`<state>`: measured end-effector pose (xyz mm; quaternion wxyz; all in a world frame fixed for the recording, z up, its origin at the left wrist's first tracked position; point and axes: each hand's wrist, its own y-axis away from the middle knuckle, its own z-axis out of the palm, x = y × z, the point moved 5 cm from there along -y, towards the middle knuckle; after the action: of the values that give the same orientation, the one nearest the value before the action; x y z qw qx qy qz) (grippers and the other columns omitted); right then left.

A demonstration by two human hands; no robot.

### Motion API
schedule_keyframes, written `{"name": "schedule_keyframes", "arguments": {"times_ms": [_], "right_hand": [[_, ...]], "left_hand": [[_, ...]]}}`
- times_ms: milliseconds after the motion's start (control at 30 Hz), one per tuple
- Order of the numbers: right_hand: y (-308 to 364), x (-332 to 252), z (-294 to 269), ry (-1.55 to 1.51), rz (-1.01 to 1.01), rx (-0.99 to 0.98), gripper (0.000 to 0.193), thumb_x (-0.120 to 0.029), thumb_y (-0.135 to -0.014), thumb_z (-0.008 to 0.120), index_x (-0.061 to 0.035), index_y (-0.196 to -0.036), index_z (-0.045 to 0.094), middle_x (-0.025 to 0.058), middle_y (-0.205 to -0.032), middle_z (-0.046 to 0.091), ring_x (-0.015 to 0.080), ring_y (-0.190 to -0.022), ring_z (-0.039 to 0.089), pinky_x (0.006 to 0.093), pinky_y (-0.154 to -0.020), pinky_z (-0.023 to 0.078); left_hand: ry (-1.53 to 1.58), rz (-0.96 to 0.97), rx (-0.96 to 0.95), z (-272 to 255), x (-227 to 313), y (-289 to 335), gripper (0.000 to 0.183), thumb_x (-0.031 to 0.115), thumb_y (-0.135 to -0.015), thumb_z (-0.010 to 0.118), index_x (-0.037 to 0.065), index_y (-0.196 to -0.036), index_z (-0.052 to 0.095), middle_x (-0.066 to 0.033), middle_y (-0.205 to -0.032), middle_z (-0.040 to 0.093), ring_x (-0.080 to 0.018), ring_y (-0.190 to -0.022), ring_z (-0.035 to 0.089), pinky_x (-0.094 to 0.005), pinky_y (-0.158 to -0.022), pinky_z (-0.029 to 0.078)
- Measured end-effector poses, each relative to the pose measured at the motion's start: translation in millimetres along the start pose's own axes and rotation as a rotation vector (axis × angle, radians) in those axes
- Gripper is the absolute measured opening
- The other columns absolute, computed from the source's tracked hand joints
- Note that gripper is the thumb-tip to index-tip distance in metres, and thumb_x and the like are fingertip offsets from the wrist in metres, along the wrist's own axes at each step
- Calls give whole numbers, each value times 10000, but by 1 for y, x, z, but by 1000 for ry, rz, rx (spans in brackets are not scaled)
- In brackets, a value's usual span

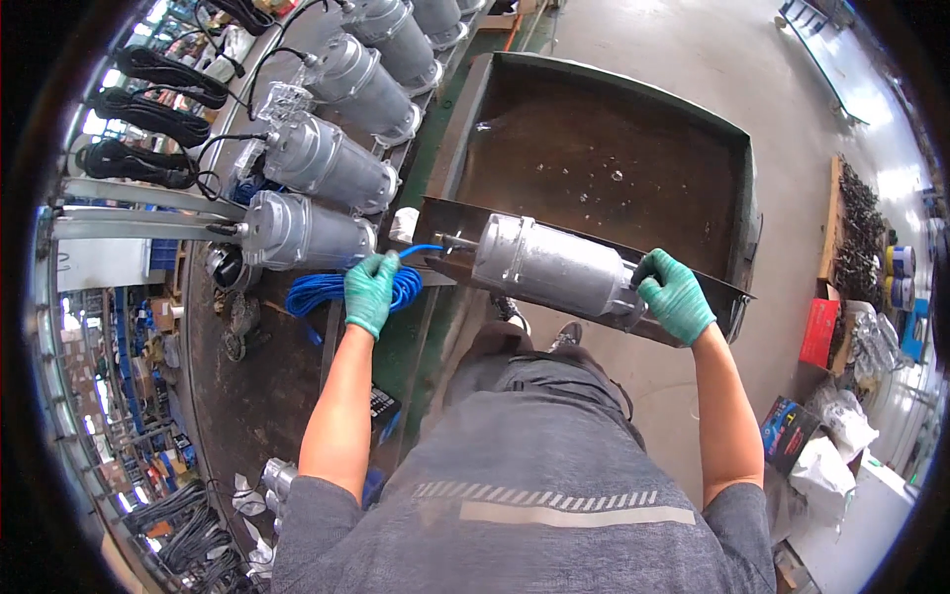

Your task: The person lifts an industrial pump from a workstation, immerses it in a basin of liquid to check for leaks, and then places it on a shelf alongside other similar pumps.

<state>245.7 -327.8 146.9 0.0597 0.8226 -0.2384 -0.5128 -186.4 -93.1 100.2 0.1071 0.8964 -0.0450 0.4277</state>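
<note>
A silver cylindrical pump (554, 267) lies across the near rim of a rusty metal water tank (737, 223). My right hand (675, 295), in a green glove, grips the pump's right end. My left hand (371, 290), also green-gloved, holds the blue cable (341, 287) that runs from a coil to the pump's left end. The coil rests on the dark workbench (247, 396) at my left.
A row of several silver pumps (327, 158) with black cables lies on the bench behind the coil. Bundled black cables (148, 109) hang at the far left. Boxes and bags (821, 436) sit on the concrete floor at right. Shallow water covers the tank bottom.
</note>
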Motion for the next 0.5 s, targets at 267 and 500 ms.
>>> {"name": "schedule_keyframes", "arguments": {"times_ms": [267, 500], "right_hand": [[-1, -10, 13, 267, -189, 125, 248, -72, -894, 581, -37, -1136, 619, 219, -1032, 690, 395, -958, 685, 444, -862, 550], [14, -27, 23, 455, -271, 159, 237, -84, -871, 621, -42, -1104, 616, 233, -1038, 650, 425, -968, 647, 484, -869, 539]], "left_hand": [[-659, 183, -681, 52, -26, 54, 406, 255, -950, 627, 40, -1294, 652, -235, -1171, 701, -411, -1067, 678, -437, -937, 527], [-39, 328, 0, 52, -11, -49, 463, 175, -969, 638, 16, -1396, 554, -196, -1215, 695, -311, -1085, 674, -389, -958, 515]]}}
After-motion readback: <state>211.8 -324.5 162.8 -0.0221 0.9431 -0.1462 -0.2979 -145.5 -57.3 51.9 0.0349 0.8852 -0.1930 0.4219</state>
